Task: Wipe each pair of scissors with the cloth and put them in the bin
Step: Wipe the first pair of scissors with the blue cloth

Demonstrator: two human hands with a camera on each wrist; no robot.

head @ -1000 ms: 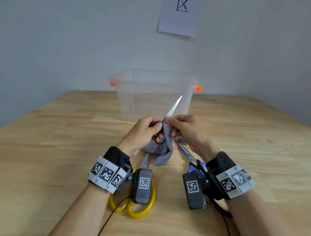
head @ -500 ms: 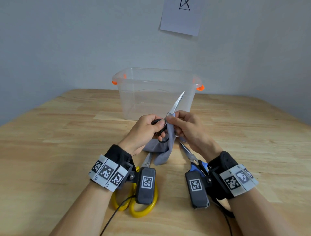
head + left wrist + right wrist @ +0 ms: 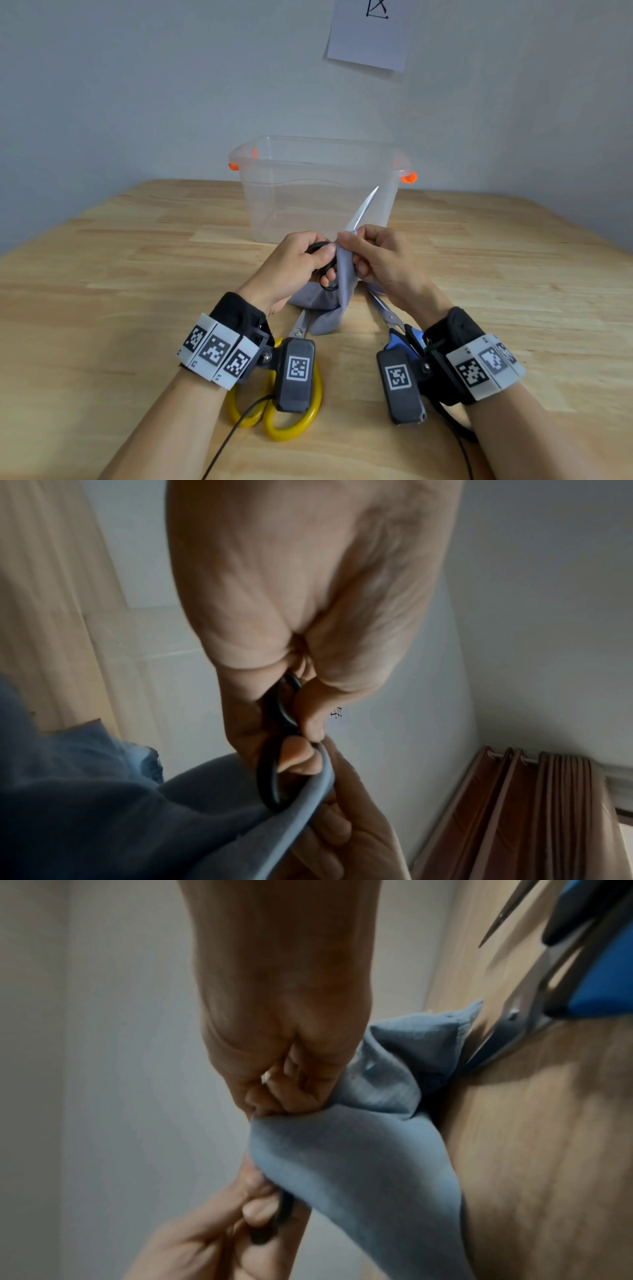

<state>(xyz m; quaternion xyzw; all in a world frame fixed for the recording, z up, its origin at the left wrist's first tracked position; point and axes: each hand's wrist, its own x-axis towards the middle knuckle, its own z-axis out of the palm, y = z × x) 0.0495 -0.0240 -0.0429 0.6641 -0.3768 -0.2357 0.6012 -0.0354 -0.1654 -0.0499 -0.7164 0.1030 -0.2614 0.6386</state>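
Head view, sweeping left to right: yellow scissors (image 3: 274, 404) lie flat on the table (image 3: 102, 274) under the left wrist, waiting their turn, I'd say. Left hand (image 3: 294, 263) clenches the black handles of the black scissors (image 3: 363, 209), held up off the table with the blade pointing toward the bin (image 3: 318, 185), so the steel is free for wiping. Left wrist view confirms it: fingers hooked through the black loop. Cloth (image 3: 329, 298) is pinched round the blade base by the right hand (image 3: 380, 260), its tail draping down onto the table. That grip looks set to slide along the blade. Blue scissors (image 3: 394, 325) lie by the right wrist, partly hidden. Bin stands just behind, open-topped, apparently empty, close for the drop. Mind that bare tip.
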